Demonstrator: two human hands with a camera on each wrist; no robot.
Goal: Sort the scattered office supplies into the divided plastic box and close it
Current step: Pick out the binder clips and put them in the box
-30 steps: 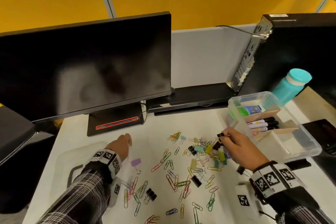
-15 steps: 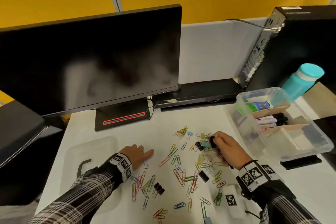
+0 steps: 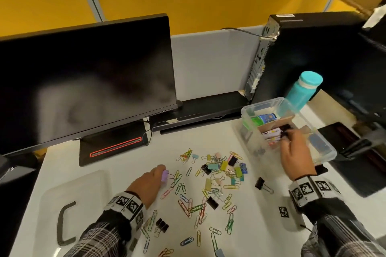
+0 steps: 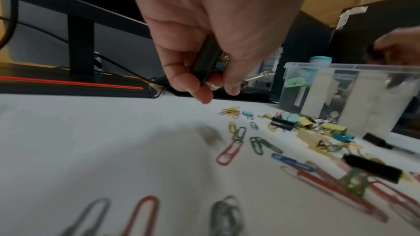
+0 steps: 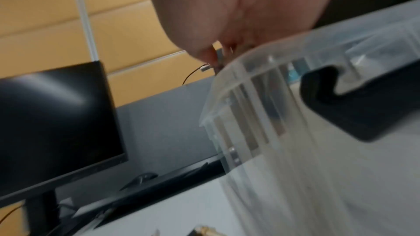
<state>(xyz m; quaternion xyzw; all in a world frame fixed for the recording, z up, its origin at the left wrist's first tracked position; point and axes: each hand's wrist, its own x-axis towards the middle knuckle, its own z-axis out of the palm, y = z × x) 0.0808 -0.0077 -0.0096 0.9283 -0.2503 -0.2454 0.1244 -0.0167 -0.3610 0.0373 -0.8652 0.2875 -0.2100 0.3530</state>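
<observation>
Several coloured paper clips point(image 3: 189, 207) and binder clips point(image 3: 224, 166) lie scattered on the white desk point(image 3: 208, 137). My left hand point(image 3: 158, 170) hovers at the left of the pile and pinches a purple binder clip point(image 3: 165, 177); in the left wrist view the clip point(image 4: 206, 60) looks dark between the fingertips point(image 4: 201, 91). The clear divided box point(image 3: 271, 101) stands open at the right, with markers point(image 3: 271, 132) inside. Above its middle, my right hand point(image 3: 289, 133) pinches a small black binder clip point(image 5: 218, 58) just over the rim point(image 5: 272, 49).
The translucent lid point(image 3: 92, 185) with a dark handle point(image 3: 62, 223) lies at front left. A monitor point(image 3: 87, 81) and its base point(image 3: 112, 145) stand behind the pile. A PC tower point(image 3: 309, 52), a teal bottle point(image 3: 302, 89) and a black pad point(image 3: 359, 165) crowd the right side.
My right hand went down to the clip pile and then rose to the box with a black clip. My left hand covered the purple binder clip and now pinches it.
</observation>
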